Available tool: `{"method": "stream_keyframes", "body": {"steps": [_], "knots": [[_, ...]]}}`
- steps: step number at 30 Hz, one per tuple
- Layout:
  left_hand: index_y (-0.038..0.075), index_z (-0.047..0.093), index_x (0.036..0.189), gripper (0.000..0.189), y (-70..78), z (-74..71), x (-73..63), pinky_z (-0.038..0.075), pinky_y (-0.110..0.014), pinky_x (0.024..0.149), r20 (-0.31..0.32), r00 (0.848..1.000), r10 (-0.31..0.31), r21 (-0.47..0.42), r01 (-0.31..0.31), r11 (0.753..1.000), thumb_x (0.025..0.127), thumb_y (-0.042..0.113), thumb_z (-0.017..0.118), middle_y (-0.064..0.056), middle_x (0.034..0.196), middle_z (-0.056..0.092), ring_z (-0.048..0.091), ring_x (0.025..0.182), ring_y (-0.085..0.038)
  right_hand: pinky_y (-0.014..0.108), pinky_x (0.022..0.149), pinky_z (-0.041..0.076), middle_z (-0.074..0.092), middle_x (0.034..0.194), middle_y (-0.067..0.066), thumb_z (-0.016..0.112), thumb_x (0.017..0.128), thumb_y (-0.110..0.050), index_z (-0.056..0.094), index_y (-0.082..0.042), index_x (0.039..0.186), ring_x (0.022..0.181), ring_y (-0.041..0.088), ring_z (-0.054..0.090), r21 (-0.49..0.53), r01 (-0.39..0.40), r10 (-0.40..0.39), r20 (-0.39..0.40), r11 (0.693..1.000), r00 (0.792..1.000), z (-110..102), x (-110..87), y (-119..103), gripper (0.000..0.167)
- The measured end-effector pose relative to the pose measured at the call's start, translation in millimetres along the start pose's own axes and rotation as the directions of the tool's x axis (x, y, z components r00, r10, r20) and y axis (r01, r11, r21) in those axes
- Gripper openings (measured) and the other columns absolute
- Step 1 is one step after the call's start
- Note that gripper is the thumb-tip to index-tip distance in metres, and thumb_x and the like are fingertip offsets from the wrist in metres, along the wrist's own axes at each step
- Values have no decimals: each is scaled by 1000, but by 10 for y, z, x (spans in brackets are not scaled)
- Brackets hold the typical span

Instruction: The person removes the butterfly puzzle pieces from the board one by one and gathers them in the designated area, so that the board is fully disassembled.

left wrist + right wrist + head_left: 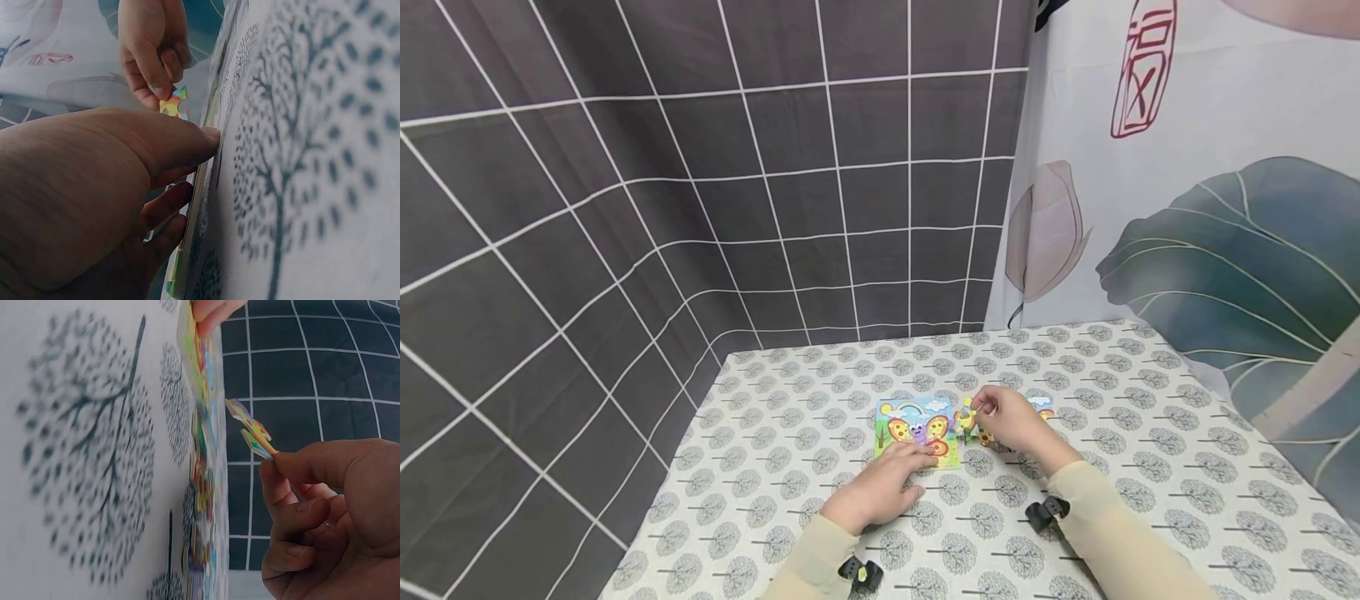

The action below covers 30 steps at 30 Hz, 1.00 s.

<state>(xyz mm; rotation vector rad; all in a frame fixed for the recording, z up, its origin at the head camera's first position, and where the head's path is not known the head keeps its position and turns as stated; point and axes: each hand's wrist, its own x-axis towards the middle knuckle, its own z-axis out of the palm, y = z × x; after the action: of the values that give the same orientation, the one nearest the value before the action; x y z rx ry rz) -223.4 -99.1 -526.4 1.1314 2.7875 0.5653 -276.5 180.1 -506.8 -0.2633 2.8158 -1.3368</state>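
Observation:
A butterfly picture puzzle [917, 408] lies flat on the table, its yellow-winged purple butterfly under a rainbow and clouds. My left hand [883, 483] rests on its lower left part with fingers stretched out, hiding that corner. In the left wrist view, the left thumb [187, 140] lies near the board's edge. My right hand [1011, 417] pinches a small colourful puzzle piece [253, 428] between thumb and index finger, just right of the picture. That piece is held above the table, tilted. The other right fingers are curled in.
Loose puzzle pieces [203, 487] lie in a line right of the picture, partly hidden by the right hand in the head view. The tablecloth [790, 533] has a tree print. A dark grid curtain [790, 192] and a white floral curtain [1217, 208] hang behind.

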Motion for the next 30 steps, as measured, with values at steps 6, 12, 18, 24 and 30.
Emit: {"method": "stream_keyframes", "body": {"steps": [6,12,18,24,30], "knots": [[20,57,151,51,2,2,11,30,-47,126,3,1000,-7,-11,7,1000,101,21,67,7,161,46,37,151,-23,30,46,50,61,89,5,67,93,-4,68,-7,104,57,16,53,16,-12,12,-11,1000,1000,-85,-74,90,12],[20,56,152,52,13,-11,1,29,-49,126,14,1000,-20,-34,21,999,101,22,67,6,162,45,36,152,-25,31,50,53,63,90,5,68,94,-6,67,-8,106,60,17,56,14,-25,26,-16,1000,1000,-195,-144,185,12],[19,56,151,52,22,-22,-2,29,-49,126,15,1000,-20,-41,21,999,101,20,67,5,162,45,37,151,-26,31,52,54,64,89,6,70,94,-6,67,-7,105,66,21,58,32,-18,19,-27,999,999,-300,-204,276,11],[19,56,151,52,22,-17,-1,29,-51,126,19,1000,-19,-48,20,999,101,20,68,4,162,45,36,152,-28,27,52,51,66,91,6,69,95,-8,67,-6,109,64,18,57,53,-40,42,-35,998,998,-400,-253,389,13],[20,55,152,53,1,6,10,27,-51,126,19,1000,-23,-51,24,998,100,20,68,5,162,44,33,153,-27,23,42,42,68,94,8,68,95,-8,67,-5,110,53,12,47,74,-65,67,-30,995,997,-508,-287,501,16]]}}
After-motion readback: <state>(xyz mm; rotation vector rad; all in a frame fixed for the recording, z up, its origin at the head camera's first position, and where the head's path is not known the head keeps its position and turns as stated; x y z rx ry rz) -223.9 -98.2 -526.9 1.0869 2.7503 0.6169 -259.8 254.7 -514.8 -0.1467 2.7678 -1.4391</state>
